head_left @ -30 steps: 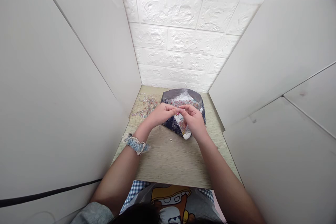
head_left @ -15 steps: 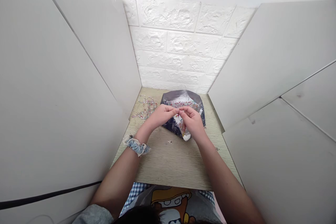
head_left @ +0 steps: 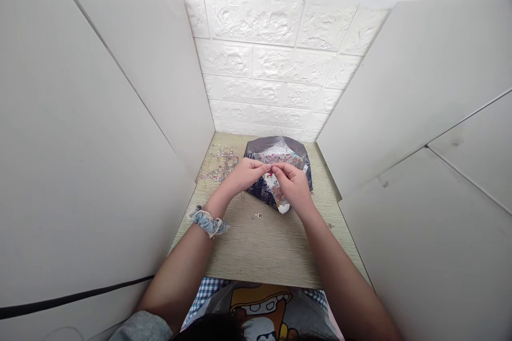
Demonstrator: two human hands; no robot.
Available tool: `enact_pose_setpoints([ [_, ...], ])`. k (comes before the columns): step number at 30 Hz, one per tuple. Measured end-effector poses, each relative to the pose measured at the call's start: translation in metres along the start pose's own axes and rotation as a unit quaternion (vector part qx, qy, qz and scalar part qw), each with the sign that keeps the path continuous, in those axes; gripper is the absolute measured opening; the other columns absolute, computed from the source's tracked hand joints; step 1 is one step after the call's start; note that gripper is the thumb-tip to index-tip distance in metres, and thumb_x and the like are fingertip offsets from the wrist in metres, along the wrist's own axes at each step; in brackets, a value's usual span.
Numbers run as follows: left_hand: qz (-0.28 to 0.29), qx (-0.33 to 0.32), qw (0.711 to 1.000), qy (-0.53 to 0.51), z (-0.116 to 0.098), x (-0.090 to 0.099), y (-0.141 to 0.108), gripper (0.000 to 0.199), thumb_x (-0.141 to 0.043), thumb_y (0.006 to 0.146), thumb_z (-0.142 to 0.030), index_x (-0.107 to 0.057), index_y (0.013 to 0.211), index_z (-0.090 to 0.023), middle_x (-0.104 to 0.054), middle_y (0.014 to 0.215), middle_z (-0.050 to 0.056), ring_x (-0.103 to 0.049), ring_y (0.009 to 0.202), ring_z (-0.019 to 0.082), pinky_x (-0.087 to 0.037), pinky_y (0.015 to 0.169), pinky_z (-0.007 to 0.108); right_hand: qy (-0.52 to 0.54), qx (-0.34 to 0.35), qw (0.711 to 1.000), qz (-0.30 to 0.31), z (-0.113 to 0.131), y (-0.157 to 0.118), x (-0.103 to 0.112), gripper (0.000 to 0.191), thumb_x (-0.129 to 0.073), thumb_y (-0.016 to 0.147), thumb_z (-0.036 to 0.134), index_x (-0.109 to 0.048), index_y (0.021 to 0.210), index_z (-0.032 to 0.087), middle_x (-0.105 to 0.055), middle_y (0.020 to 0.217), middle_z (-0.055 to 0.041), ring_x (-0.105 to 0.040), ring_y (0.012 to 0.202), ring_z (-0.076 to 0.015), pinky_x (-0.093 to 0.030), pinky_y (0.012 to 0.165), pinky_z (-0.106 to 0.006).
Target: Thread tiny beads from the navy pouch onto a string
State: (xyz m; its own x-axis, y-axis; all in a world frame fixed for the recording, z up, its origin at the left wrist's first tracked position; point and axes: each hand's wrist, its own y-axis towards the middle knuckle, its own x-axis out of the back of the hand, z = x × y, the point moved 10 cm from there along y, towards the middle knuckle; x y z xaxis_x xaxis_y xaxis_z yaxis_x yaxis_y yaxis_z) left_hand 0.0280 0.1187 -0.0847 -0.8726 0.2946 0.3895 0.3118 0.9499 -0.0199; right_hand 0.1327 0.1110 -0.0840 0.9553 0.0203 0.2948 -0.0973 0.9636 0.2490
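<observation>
Centrally, a person's left hand (head_left: 245, 175) and right hand (head_left: 295, 185) met at the fingertips above an opened dark blue bag (head_left: 262, 191). Each grip was pinched closed; whether anything sat between the fingertips was too small to tell. The bag, with colourful beads (head_left: 280, 159) inside, lay on a wooden desk (head_left: 264, 256) at the centre of the frame. Beaded strings (head_left: 224, 165) lay left of it. A scrunchie (head_left: 207, 222) circled the left wrist.

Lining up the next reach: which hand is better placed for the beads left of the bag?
Probably the left hand: those beads lie on the table just beside it. The right hand is farther off, at the bag.
</observation>
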Motion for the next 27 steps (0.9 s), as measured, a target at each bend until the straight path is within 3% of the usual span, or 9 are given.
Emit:
enact_pose_setpoints([
  [6,0.004,0.027,0.999,-0.027,0.003,-0.001,-0.002,0.045,-0.047,0.069,-0.054,-0.038,0.049,-0.015,-0.02,0.045,-0.006,-0.017,0.045,0.005,-0.011,0.045,0.022,-0.093,0.062,0.993,-0.028,0.015,-0.005,0.004,0.022,-0.045,0.08,0.035,-0.06,0.078,0.02,-0.045,0.047,0.0044,-0.039,0.043,-0.0094,-0.029,0.045,-0.021],
  [10,0.045,0.057,0.995,-0.064,0.008,-0.009,-0.004,0.046,-0.048,0.07,-0.053,-0.031,0.047,-0.016,-0.02,0.041,-0.006,-0.017,0.039,0.004,-0.01,0.042,0.022,-0.19,0.133,0.972,-0.027,0.025,-0.011,-0.003,0.024,-0.036,0.084,0.031,-0.057,0.085,0.02,-0.061,0.069,-0.001,-0.051,0.055,-0.0117,-0.035,0.055,-0.023],
  [14,0.058,0.073,0.992,-0.084,0.01,-0.011,-0.005,0.045,-0.048,0.07,-0.052,-0.032,0.048,-0.016,-0.02,0.04,-0.007,-0.018,0.037,0.004,-0.01,0.041,0.022,-0.234,0.155,0.959,-0.031,0.025,-0.013,-0.007,0.025,-0.032,0.086,0.031,-0.055,0.089,0.021,-0.063,0.077,-0.0032,-0.055,0.062,-0.0135,-0.035,0.058,-0.023],
  [18,0.048,0.079,0.993,-0.077,0.01,-0.009,-0.005,0.043,-0.049,0.07,-0.05,-0.036,0.049,-0.016,-0.021,0.039,-0.007,-0.019,0.036,0.004,-0.011,0.04,0.022,-0.201,0.13,0.97,-0.03,0.022,-0.012,-0.005,0.021,-0.035,0.084,0.031,-0.053,0.087,0.021,-0.06,0.07,-0.0019,-0.052,0.058,-0.0131,-0.035,0.056,-0.023],
  [21,0.029,0.09,0.992,-0.081,0.011,-0.006,-0.005,0.031,-0.049,0.07,-0.044,-0.047,0.058,-0.015,-0.022,0.041,-0.007,-0.02,0.037,0.004,-0.012,0.039,0.021,-0.166,0.107,0.98,-0.039,0.022,-0.012,0.0,0.017,-0.037,0.083,0.03,-0.051,0.083,0.021,-0.053,0.06,0.0014,-0.047,0.05,-0.0115,-0.033,0.052,-0.023],
  [24,0.018,0.107,0.986,-0.123,0.013,-0.004,-0.005,0.016,-0.046,0.07,-0.031,-0.052,0.069,-0.016,-0.023,0.044,-0.008,-0.018,0.036,0.003,-0.012,0.037,0.019,-0.118,0.085,0.986,-0.08,0.022,-0.012,0.011,0.012,-0.038,0.081,0.028,-0.048,0.078,0.021,-0.043,0.053,0.0044,-0.039,0.045,-0.0093,-0.031,0.048,-0.022],
  [27,0.02,0.11,0.977,-0.18,0.014,-0.006,-0.006,0.008,-0.043,0.067,-0.023,-0.047,0.066,-0.016,-0.021,0.047,-0.008,-0.015,0.037,0.002,-0.01,0.036,0.018,-0.013,0.032,0.992,-0.125,0.011,-0.011,0.024,0.01,-0.037,0.081,0.029,-0.044,0.078,0.022,-0.036,0.051,0.006,-0.032,0.041,-0.0078,-0.029,0.042,-0.021],
])
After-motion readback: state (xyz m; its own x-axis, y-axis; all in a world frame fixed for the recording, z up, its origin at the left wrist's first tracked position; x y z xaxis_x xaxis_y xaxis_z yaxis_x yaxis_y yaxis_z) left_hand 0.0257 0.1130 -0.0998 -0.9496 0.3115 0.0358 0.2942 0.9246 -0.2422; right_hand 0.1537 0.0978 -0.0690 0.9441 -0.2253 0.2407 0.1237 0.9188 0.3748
